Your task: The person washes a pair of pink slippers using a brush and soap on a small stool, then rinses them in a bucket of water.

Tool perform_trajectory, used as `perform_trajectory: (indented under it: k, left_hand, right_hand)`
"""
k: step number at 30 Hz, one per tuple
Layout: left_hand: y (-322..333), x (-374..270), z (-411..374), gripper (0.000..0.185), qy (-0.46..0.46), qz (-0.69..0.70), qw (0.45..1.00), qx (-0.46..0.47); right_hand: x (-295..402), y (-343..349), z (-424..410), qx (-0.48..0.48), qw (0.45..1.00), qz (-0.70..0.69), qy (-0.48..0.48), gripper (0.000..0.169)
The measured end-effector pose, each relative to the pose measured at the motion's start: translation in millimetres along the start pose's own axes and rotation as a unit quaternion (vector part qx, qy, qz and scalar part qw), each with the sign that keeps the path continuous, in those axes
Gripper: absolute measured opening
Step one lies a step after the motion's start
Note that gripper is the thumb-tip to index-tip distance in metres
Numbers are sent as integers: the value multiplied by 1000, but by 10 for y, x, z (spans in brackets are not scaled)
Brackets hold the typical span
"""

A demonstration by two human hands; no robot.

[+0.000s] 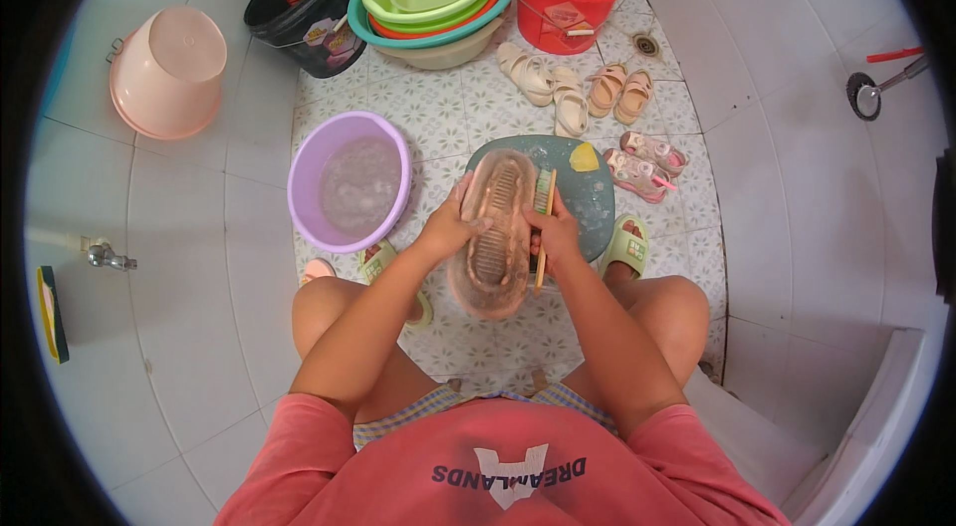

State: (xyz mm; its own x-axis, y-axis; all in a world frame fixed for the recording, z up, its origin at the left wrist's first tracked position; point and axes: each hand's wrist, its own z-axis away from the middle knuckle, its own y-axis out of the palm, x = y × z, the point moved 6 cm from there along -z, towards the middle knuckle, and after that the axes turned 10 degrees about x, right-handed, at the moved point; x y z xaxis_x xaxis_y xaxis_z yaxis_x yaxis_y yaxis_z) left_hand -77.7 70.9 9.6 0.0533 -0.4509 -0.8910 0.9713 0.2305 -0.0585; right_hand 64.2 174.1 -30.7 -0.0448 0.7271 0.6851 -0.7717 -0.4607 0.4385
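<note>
A translucent, pinkish plastic shoe (493, 279) is held up before me, its ridged sole apparently facing me. My left hand (448, 227) grips its left side, thumb across the sole. In my right hand (559, 231) is a scrub brush (551, 201) with a wooden back and pale green bristles, upright along the shoe's right edge; these fingers also seem to touch the shoe. Beneath both hands stands a grey-green plastic stool (590, 205), wet with suds. A yellow piece of soap (584, 158) lies at its far right.
A purple basin (407, 175) of cloudy water stands left. Sandals (571, 111) lie beyond the stool, more (638, 175) to its right. Stacked basins (433, 44), a black bucket (299, 48) and red buckets (560, 25) line the back. A tap (110, 255) juts from the left wall.
</note>
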Motion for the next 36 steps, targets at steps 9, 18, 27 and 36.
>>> perform_trajectory:
  k: [9, 18, 27, 36]
  left_hand:
    - [570, -275, 398, 127, -185, -434, 881, -29]
    - [419, -329, 315, 118, -186, -495, 848, -18]
    - [369, -278, 372, 118, -189, -486, 853, -28]
    - [301, -152, 352, 118, -204, -472, 857, -25]
  right_hand:
    - [-279, -259, -126, -75, 973, 154, -157, 74]
    - [260, -134, 304, -118, 898, 390, -166, 53]
    - [266, 75, 334, -32, 791, 601, -110, 52]
    - [187, 70, 281, -62, 769, 628, -101, 52]
